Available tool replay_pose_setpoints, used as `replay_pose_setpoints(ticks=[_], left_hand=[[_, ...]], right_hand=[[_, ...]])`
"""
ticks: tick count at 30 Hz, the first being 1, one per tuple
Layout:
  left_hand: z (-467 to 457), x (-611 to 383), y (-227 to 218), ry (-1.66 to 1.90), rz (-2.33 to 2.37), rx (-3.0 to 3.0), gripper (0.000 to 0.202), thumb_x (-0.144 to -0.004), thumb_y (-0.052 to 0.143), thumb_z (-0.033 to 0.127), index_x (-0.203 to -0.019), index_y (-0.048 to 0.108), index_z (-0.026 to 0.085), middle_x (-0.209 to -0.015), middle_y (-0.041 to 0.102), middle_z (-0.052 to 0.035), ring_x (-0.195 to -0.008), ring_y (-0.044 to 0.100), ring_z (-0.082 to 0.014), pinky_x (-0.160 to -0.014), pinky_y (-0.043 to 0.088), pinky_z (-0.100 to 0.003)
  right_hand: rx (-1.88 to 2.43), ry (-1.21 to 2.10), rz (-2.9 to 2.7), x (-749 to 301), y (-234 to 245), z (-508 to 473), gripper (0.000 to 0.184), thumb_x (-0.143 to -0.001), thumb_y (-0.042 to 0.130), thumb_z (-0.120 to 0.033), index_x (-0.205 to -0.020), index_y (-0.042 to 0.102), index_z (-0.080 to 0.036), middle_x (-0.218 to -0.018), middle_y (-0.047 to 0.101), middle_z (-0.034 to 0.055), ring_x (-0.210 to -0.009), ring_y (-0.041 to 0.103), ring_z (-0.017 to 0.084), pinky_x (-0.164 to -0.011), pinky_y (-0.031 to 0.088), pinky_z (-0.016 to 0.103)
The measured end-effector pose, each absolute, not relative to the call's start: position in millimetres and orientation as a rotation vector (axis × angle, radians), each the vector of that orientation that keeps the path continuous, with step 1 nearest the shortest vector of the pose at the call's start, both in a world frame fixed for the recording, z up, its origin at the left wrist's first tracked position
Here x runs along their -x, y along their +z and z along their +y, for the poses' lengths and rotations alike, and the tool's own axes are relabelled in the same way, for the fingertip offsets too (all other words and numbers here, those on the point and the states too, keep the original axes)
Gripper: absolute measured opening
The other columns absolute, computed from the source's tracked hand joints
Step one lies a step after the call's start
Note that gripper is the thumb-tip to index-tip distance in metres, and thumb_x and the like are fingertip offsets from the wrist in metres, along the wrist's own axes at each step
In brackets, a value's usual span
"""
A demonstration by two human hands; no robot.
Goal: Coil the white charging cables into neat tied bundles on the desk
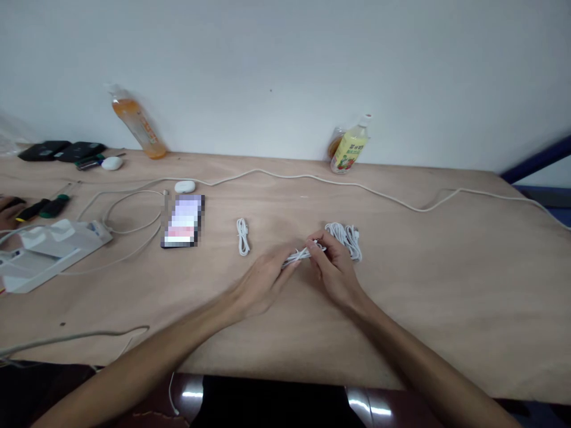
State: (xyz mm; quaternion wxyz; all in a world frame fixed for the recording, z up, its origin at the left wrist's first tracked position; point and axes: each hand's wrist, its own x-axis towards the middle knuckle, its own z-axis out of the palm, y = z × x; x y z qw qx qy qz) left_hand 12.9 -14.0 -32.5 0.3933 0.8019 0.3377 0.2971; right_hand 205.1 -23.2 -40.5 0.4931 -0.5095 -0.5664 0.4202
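Between my hands, just above the wooden table (428, 297), is a bundled white cable (301, 255). My left hand (263, 279) is closed on its left end, thumb and fingers pinching it. On the other end, the fingers of my right hand (332, 264) are pinched round the strands. Behind my right hand lies a pile of coiled white cables (345, 238), partly hidden by the knuckles. A single coiled white cable (242, 236) rests on the table, left of and beyond my left hand.
A phone (184, 220) and white earbud case (184, 186) lie left. Two drink bottles, one orange (140, 128), one yellow-labelled (351, 147), lean at the wall. A long cord (307, 176) crosses behind. Far left are a power strip (57, 252), screwdrivers (54, 205) and another person's hand (9, 214).
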Motion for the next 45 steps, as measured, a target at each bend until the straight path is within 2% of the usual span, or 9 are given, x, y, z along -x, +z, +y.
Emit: replay_pose_setpoints(ticks=[5,13,17,20,27,30,33,39,45], left_hand=[[-16.5,-11.1,-30.6,0.663,0.864,-2.017,0.041,-0.117,0.039,0.042,-0.119,0.072,0.019,-0.105,0.08,-0.0088,-0.098,0.075,-0.0255,-0.093,0.058,-0.038],[-17.2,-12.3,-34.2,0.767,0.896,-2.073,0.047,-0.117,0.037,0.042,-0.098,0.073,0.018,-0.082,0.072,-0.0043,-0.074,0.066,-0.02,-0.076,0.052,-0.033],[-16.5,-14.1,-30.9,0.844,0.894,-1.91,0.038,-0.112,0.053,0.043,-0.122,0.077,0.016,-0.098,0.078,-0.0076,-0.083,0.068,-0.0212,-0.077,0.053,-0.031],[-16.7,-14.4,-30.7,0.854,0.862,-1.761,0.04,-0.109,0.059,0.043,-0.132,0.077,0.016,-0.1,0.077,-0.0083,-0.076,0.064,-0.0183,-0.069,0.05,-0.028],[-16.9,-15.0,-28.6,0.904,0.81,-1.542,0.038,-0.105,0.068,0.039,-0.135,0.078,0.018,-0.11,0.075,-0.0088,-0.075,0.064,-0.0145,-0.068,0.051,-0.027],[-16.5,-14.9,-26.6,0.918,0.814,-1.551,0.038,-0.103,0.072,0.038,-0.137,0.078,0.021,-0.104,0.075,-0.0066,-0.075,0.065,-0.0143,-0.065,0.048,-0.026],[-16.1,-14.7,-26.7,0.929,0.794,-1.519,0.039,-0.103,0.073,0.036,-0.139,0.078,0.022,-0.1,0.077,-0.0063,-0.081,0.069,-0.0169,-0.07,0.052,-0.028],[-15.8,-13.8,-26.0,0.905,0.733,-1.449,0.042,-0.104,0.072,0.037,-0.142,0.077,0.021,-0.113,0.081,-0.01,-0.09,0.074,-0.0202,-0.085,0.059,-0.033],[-14.3,-12.6,-25.3,0.857,0.648,-1.354,0.046,-0.107,0.068,0.041,-0.146,0.073,0.018,-0.096,0.082,-0.0075,-0.091,0.077,-0.0218,-0.092,0.062,-0.037]], right_hand=[[1.253,0.908,-1.451,-207.6,-37.1,-22.8,0.036,-0.099,0.066,-0.053,-0.076,0.059,-0.025,-0.064,0.047,-0.0043,-0.061,0.043,0.016,-0.058,0.034,0.031],[1.305,0.739,-1.44,-204.5,-33.5,-24.1,0.036,-0.098,0.061,-0.046,-0.07,0.056,-0.025,-0.063,0.043,-0.0039,-0.062,0.038,0.016,-0.059,0.032,0.032],[1.32,0.651,-1.389,-206.0,-33.8,-23.5,0.037,-0.1,0.059,-0.044,-0.069,0.052,-0.026,-0.064,0.042,-0.0042,-0.063,0.037,0.017,-0.062,0.033,0.033],[1.31,0.619,-1.379,-206.9,-32.9,-23.4,0.037,-0.101,0.059,-0.042,-0.069,0.05,-0.026,-0.064,0.041,-0.0043,-0.063,0.037,0.017,-0.063,0.033,0.033],[1.303,0.61,-1.364,-205.7,-33.4,-26.9,0.032,-0.101,0.06,-0.045,-0.076,0.056,-0.026,-0.066,0.045,-0.004,-0.062,0.038,0.017,-0.06,0.033,0.032],[1.286,0.605,-1.36,-206.1,-34.6,-27.3,0.03,-0.102,0.059,-0.044,-0.078,0.057,-0.026,-0.067,0.047,-0.0037,-0.061,0.038,0.017,-0.059,0.033,0.032],[1.274,0.611,-1.362,-206.2,-35.8,-27.1,0.028,-0.102,0.058,-0.043,-0.079,0.059,-0.026,-0.067,0.049,-0.0035,-0.06,0.04,0.017,-0.058,0.034,0.032],[1.273,0.69,-1.323,-205.6,-37.6,-27.5,0.029,-0.104,0.058,-0.047,-0.083,0.059,-0.027,-0.068,0.05,-0.0031,-0.061,0.045,0.018,-0.059,0.036,0.033],[1.274,0.711,-1.303,-207.2,-39.7,-27.8,0.029,-0.105,0.056,-0.048,-0.085,0.059,-0.027,-0.073,0.052,-0.0011,-0.067,0.047,0.019,-0.06,0.034,0.033]])
